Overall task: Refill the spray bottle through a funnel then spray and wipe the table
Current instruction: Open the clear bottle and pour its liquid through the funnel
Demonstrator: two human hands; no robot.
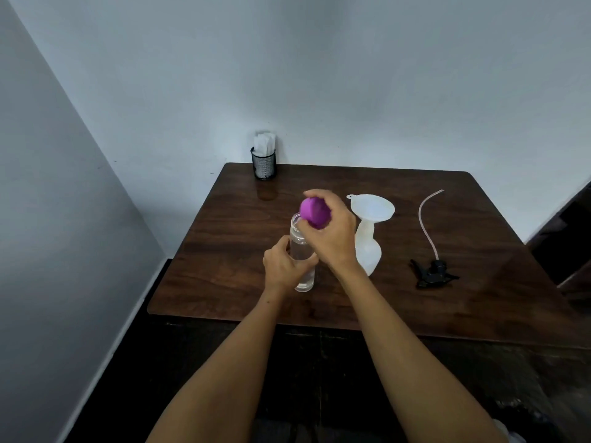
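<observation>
A clear water bottle (299,244) stands upright near the middle of the dark wooden table (447,302). My left hand (283,266) grips its lower body. My right hand (332,231) holds the purple cap (314,212), tilted just above and to the right of the bottle's open mouth. Right of my hands stands the white translucent spray bottle (367,251) with a white funnel (372,207) seated in its neck. The black trigger spray head (433,274) with its long thin tube (425,219) lies on the table further right.
A black mesh holder (263,163) with white paper napkins stands at the table's back left corner, against the wall. Walls close in behind and to the left. A dark piece of furniture (569,244) sits past the table's right edge.
</observation>
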